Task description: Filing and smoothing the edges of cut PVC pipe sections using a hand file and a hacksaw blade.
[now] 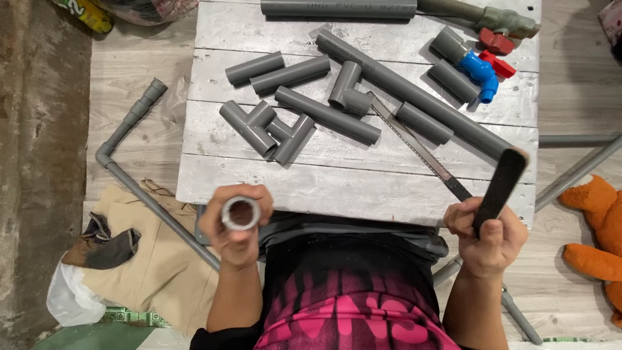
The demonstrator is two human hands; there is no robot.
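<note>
1. The left hand [234,227] grips a short grey plastic pipe piece [241,213], fingers wrapped round it, open end facing up, at 7 o'clock.
2. The right hand [487,234] at 4 o'clock is closed on the black flat handle [500,183] of a thin saw blade [418,148].
3. The white wooden table [337,185] has bare boards near its front edge.
4. Farther on lie grey pipe bits and elbow joints [275,126].
5. At 1 o'clock sits a blue plastic joint [481,71] beside red valve handles [497,44].
6. An orange soft toy [596,233] lies at 3 o'clock.

Black top with a pink printed graphic across the chest, grey band at the hem, short sleeves, forearms bare, no gloves.
</note>
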